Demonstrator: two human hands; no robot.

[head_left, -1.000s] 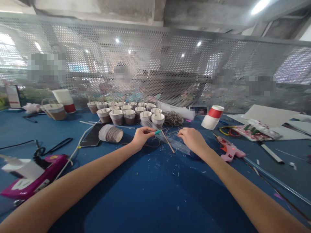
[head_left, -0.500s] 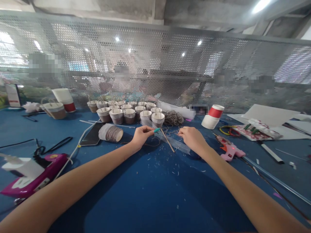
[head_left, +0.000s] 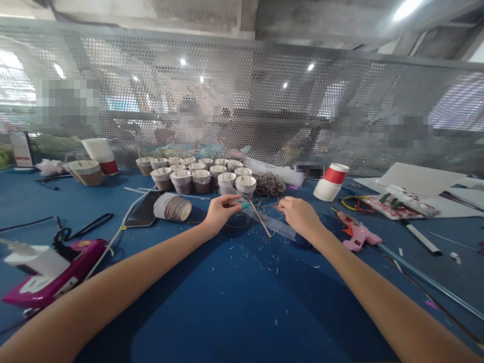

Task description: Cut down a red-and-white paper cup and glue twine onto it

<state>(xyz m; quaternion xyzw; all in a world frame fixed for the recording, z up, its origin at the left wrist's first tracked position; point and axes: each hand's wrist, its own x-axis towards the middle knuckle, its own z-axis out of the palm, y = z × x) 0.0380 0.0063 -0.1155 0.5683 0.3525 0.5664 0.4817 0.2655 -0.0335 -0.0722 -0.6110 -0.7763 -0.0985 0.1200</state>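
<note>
My left hand (head_left: 219,212) is above the table at the middle, its thumb and forefinger slightly apart, with teal nails showing. No held thing shows between them. My right hand (head_left: 298,212) is closed in a pinch to the right; what its fingertips hold, if anything, I cannot make out. Between the hands a thin wooden stick (head_left: 261,219) lies slantwise over clear plastic strips (head_left: 280,227). Behind them is a tangled heap of brown twine (head_left: 270,184). A cup wrapped in grey-brown twine (head_left: 172,207) lies on its side left of my left hand.
Several small handled buckets (head_left: 200,180) stand in rows at the back. Right of my right hand lies a pink glue gun (head_left: 357,234). A magenta power strip (head_left: 75,267) sits at left near a dark phone (head_left: 141,212). Stacked paper cups (head_left: 331,181) stand back right.
My left thumb and forefinger have parted from a pinch, and the teal thumbnail has dipped slightly. My right hand has hardly moved, and the things on the table lie as before.
</note>
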